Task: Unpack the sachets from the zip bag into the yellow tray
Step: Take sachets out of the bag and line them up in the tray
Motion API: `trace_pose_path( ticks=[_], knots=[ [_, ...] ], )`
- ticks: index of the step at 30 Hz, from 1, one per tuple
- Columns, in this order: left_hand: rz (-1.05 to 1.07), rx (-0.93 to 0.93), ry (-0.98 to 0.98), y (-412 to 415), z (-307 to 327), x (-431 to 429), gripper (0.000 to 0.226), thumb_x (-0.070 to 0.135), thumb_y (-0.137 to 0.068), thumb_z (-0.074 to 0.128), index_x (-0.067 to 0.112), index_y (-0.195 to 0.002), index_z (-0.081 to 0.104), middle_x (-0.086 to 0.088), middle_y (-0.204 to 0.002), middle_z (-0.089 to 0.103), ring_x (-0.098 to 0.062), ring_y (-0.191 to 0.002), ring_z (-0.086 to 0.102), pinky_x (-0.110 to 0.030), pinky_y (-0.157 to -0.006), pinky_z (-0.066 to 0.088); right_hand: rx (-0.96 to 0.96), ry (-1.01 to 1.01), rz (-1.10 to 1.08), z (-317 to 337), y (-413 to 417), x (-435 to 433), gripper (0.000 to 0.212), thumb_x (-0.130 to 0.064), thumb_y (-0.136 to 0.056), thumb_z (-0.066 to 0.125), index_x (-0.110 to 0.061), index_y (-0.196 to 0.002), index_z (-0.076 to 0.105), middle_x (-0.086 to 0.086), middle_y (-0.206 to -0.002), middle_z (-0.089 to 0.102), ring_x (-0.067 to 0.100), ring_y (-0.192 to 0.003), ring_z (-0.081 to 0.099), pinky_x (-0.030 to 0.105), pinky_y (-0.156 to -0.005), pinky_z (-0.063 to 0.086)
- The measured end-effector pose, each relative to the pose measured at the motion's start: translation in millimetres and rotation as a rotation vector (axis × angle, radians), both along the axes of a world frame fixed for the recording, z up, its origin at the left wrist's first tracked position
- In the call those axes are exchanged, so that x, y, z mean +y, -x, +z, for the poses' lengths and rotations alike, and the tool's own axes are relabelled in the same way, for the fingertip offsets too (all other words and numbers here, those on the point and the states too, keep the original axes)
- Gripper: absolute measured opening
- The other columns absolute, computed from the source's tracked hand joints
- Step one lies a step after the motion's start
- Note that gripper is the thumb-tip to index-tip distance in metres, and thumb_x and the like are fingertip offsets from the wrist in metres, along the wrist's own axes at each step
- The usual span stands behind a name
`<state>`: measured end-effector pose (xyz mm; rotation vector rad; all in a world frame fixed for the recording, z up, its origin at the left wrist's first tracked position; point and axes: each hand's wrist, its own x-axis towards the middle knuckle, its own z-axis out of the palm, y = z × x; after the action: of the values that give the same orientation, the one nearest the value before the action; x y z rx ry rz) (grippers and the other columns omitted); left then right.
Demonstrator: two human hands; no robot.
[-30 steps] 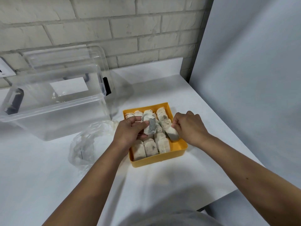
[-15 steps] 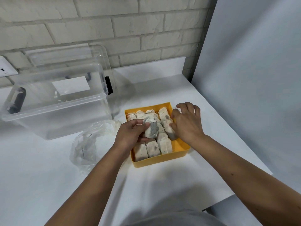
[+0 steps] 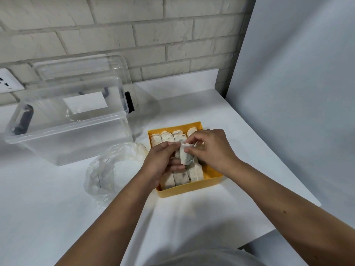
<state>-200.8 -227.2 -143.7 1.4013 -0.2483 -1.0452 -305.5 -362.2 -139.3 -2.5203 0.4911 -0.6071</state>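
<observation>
Grips of the left hand (image 3: 160, 162) and right hand (image 3: 212, 150) both pinch one sachet (image 3: 185, 158) over the yellow tray (image 3: 189, 190).

At frame centre, the left hand (image 3: 161, 162) and right hand (image 3: 213, 150) pinched one white paper sachet (image 3: 185, 158) above the sachet-filled yellow plastic tray (image 3: 192, 190); a crumpled clear zip bag (image 3: 107, 169) lay just left of it.

No readable text anywhere. White label (image 3: 85, 101) on the clear storage box (image 3: 67, 135) looks blank. Wall socket (image 3: 7, 82) at the left edge shows dark slots only. Sachets (image 3: 180, 177) speckled, no legible print.
</observation>
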Motion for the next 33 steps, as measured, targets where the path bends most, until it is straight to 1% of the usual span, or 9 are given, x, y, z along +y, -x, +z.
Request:
trace_pose_path(
  ticks=[4,7,10,15,18,23,28,31,33],
  knots=[
    [0.032,-0.003,-0.011,-1.5,-0.4,-1.8,0.016,0.019,-0.096,0.060,0.005,-0.103,0.065,-0.011,-0.078,0.075,-0.025,-0.065,0.073,-0.042,-0.072,0.063,-0.035,-0.038,0.010,7.5,6.8,-6.4,0.010,-0.032,-0.077,0.079,-0.023,-0.081,0.076,-0.013,-0.080,0.072,0.003,-0.071,0.064,0.029,-0.081,0.050],
    [0.074,-0.044,-0.020,-4.9,0.2,-0.8,0.015,0.018,-0.097,0.060,0.004,-0.099,0.066,-0.010,-0.075,0.075,-0.025,-0.061,0.072,-0.043,-0.071,0.063,0.025,0.038,-0.057,19.3,13.8,-20.2,0.009,-0.035,-0.080,0.076,-0.026,-0.082,0.074,-0.011,-0.083,0.068,0.006,-0.076,0.060,0.031,-0.083,0.045],
    [0.092,-0.097,-0.035,-7.9,2.6,2.0,0.015,0.017,-0.097,0.060,0.004,-0.098,0.066,-0.012,-0.077,0.075,-0.022,-0.057,0.071,-0.031,-0.054,0.061,0.227,0.148,-0.102,27.2,20.6,-36.6,0.011,-0.041,-0.085,0.069,-0.031,-0.084,0.071,-0.012,-0.087,0.068,0.007,-0.081,0.059,0.037,-0.088,0.040],
    [0.093,-0.189,-0.089,-12.2,-4.4,2.4,0.013,0.021,-0.095,0.063,0.010,-0.095,0.069,-0.020,-0.093,0.074,-0.022,-0.062,0.070,-0.034,-0.065,0.062,0.543,0.213,-0.054,21.8,20.1,-39.5,0.015,-0.045,-0.087,0.066,-0.032,-0.088,0.072,-0.013,-0.092,0.071,0.011,-0.093,0.061,0.035,-0.092,0.030],
    [0.088,-0.196,-0.091,-11.9,-6.7,2.4,0.016,0.021,-0.094,0.064,0.006,-0.097,0.070,-0.022,-0.095,0.073,-0.023,-0.063,0.069,-0.031,-0.061,0.061,0.612,0.273,-0.045,13.5,13.3,-33.1,0.018,-0.044,-0.088,0.065,-0.029,-0.093,0.073,-0.009,-0.100,0.067,0.016,-0.105,0.054,0.038,-0.097,0.027],
    [0.078,-0.198,-0.094,-12.1,-6.6,4.1,0.015,0.021,-0.094,0.065,0.007,-0.096,0.071,-0.017,-0.088,0.072,-0.020,-0.061,0.068,-0.029,-0.060,0.061,0.617,0.411,-0.100,0.7,3.5,-26.0,0.024,-0.049,-0.084,0.066,-0.032,-0.098,0.074,-0.003,-0.112,0.052,0.021,-0.115,0.040,0.039,-0.100,0.026],
    [0.060,-0.196,-0.091,-11.4,-7.0,6.6,0.015,0.021,-0.092,0.069,0.008,-0.096,0.073,-0.025,-0.095,0.073,-0.030,-0.074,0.069,-0.029,-0.063,0.062,0.583,0.429,-0.171,-8.4,3.6,-28.8,0.027,-0.052,-0.086,0.062,-0.034,-0.102,0.072,-0.004,-0.125,0.048,0.021,-0.123,0.034,0.042,-0.108,0.018],
    [0.061,-0.195,-0.079,-11.2,-7.2,4.9,0.016,0.020,-0.089,0.071,0.006,-0.096,0.073,-0.020,-0.087,0.074,-0.022,-0.063,0.069,-0.028,-0.064,0.062,0.579,0.402,-0.163,-6.7,6.9,-32.3,0.029,-0.053,-0.083,0.064,-0.038,-0.108,0.069,-0.005,-0.135,0.044,0.020,-0.131,0.029,0.045,-0.112,0.010],
    [0.058,-0.178,-0.059,-10.1,-6.8,3.3,0.015,0.018,-0.088,0.072,0.004,-0.095,0.073,-0.014,-0.082,0.075,-0.017,-0.060,0.070,-0.026,-0.059,0.061,0.476,0.335,-0.172,-1.5,6.7,-34.0,0.028,-0.053,-0.083,0.066,-0.040,-0.108,0.067,-0.006,-0.130,0.049,0.019,-0.128,0.035,0.044,-0.111,0.013]
  ],
)
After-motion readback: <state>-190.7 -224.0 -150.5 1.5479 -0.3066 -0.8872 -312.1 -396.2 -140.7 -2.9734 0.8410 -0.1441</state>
